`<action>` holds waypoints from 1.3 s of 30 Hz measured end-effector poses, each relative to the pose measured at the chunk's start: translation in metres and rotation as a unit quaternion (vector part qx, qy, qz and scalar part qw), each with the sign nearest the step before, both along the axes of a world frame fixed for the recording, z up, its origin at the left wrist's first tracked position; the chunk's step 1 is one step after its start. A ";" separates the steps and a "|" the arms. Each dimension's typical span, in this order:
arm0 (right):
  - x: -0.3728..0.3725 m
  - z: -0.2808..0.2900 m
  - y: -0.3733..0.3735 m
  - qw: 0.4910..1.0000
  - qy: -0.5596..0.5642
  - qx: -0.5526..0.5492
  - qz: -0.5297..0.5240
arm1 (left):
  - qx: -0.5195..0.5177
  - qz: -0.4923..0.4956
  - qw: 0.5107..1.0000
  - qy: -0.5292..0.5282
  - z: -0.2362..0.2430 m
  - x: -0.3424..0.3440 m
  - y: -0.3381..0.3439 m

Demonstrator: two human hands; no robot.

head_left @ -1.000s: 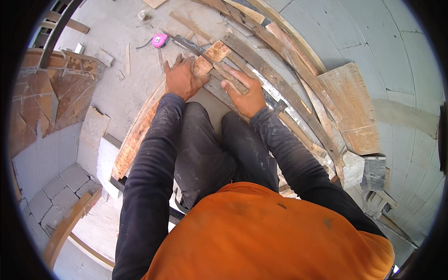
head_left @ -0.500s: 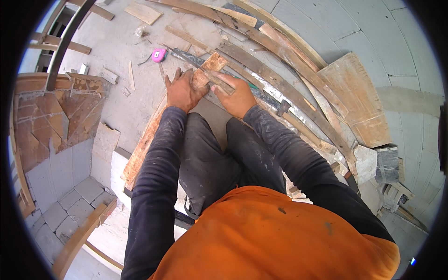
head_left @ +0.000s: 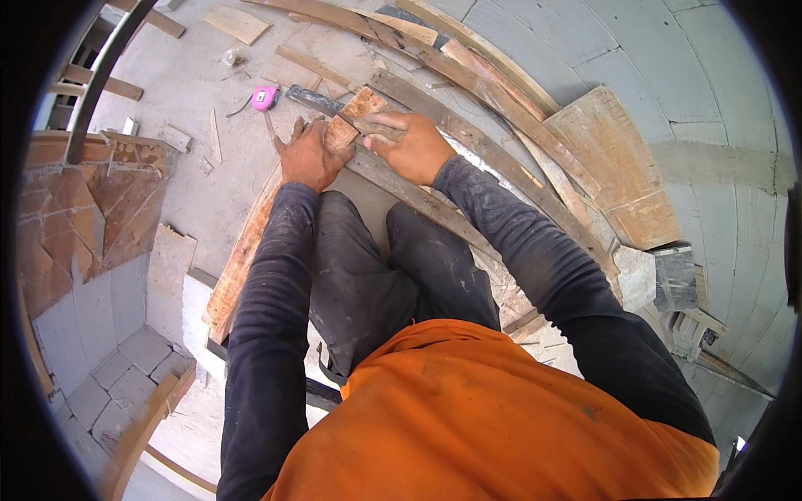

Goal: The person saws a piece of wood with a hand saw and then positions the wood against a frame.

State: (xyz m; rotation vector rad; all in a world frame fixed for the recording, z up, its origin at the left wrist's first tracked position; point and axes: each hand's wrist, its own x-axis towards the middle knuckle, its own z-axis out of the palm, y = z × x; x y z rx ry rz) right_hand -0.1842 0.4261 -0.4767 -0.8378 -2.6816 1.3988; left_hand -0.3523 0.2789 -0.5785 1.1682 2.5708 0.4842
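My left hand (head_left: 313, 154) presses with bent fingers on a small mottled orange-brown wood piece (head_left: 342, 133), which lies over long dark timber (head_left: 418, 204). Beside it, my right hand (head_left: 418, 146) is wrapped round the worn handle (head_left: 381, 125) of what looks like a saw, whose narrow blade runs between that piece and a similar piece (head_left: 365, 103) just beyond. The cut itself, if any, cannot be made out.
A pink tape measure (head_left: 266, 98) lies on the dusty floor (head_left: 188, 92). Long boards (head_left: 493, 83) and a plywood sheet (head_left: 616, 167) lie right, by a grey block wall (head_left: 693, 75). A dark bar (head_left: 104, 71) and broken brown panels (head_left: 88, 209) stand left.
My right hand and the tool have moved forward along the blade's line, up and to the left. My left hand stays on the wood piece. The view has shifted slightly.
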 end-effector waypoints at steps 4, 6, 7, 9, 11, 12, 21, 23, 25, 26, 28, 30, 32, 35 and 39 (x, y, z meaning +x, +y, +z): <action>0.057 0.019 -0.023 0.999 0.029 0.021 -0.017 | -0.032 0.022 0.999 -0.020 -0.002 -0.001 -0.003; 0.097 0.077 -0.030 0.997 0.009 -0.072 -0.013 | -0.023 0.030 0.999 0.002 -0.008 -0.003 -0.024; 0.098 0.089 -0.031 0.997 0.013 -0.075 -0.002 | -0.011 0.035 0.999 0.018 -0.007 -0.008 -0.027; 0.096 0.099 -0.035 0.996 0.022 -0.086 0.012 | -0.027 0.040 0.999 -0.002 0.004 -0.009 -0.031; 0.044 0.056 -0.024 0.999 -0.017 -0.029 0.016 | -0.018 0.030 0.999 -0.002 0.002 -0.005 -0.024; 0.011 0.037 -0.010 0.999 -0.039 -0.013 0.007 | -0.019 0.014 1.000 0.000 0.000 -0.003 -0.014; 0.085 0.113 -0.019 0.997 -0.054 -0.057 0.005 | -0.031 0.034 0.999 -0.011 -0.002 -0.009 -0.023; 0.086 0.112 -0.020 0.997 -0.042 -0.062 0.010 | -0.039 0.032 0.999 -0.006 0.000 -0.009 -0.025; 0.034 0.059 -0.015 0.998 -0.067 -0.002 0.020 | -0.041 0.028 0.999 0.005 -0.003 -0.008 -0.024; 0.007 0.040 -0.013 0.995 -0.087 0.037 0.011 | -0.041 0.015 0.999 -0.008 0.000 -0.002 -0.015; -0.016 0.028 -0.007 0.996 -0.086 0.019 0.020 | -0.052 0.001 0.998 -0.025 0.005 0.003 -0.001; 0.004 0.037 -0.010 0.995 -0.089 0.027 0.022 | -0.059 0.005 0.998 -0.018 -0.001 0.007 -0.004; 0.027 0.061 -0.004 0.997 -0.066 -0.005 0.034 | -0.056 0.042 0.998 0.004 -0.001 -0.015 -0.010; 0.093 0.116 -0.018 0.996 -0.073 -0.050 0.006 | -0.050 0.033 0.998 -0.007 0.006 -0.008 -0.022; 0.035 0.042 -0.012 0.999 -0.047 -0.007 0.012 | -0.021 0.030 0.999 0.014 -0.003 -0.005 -0.019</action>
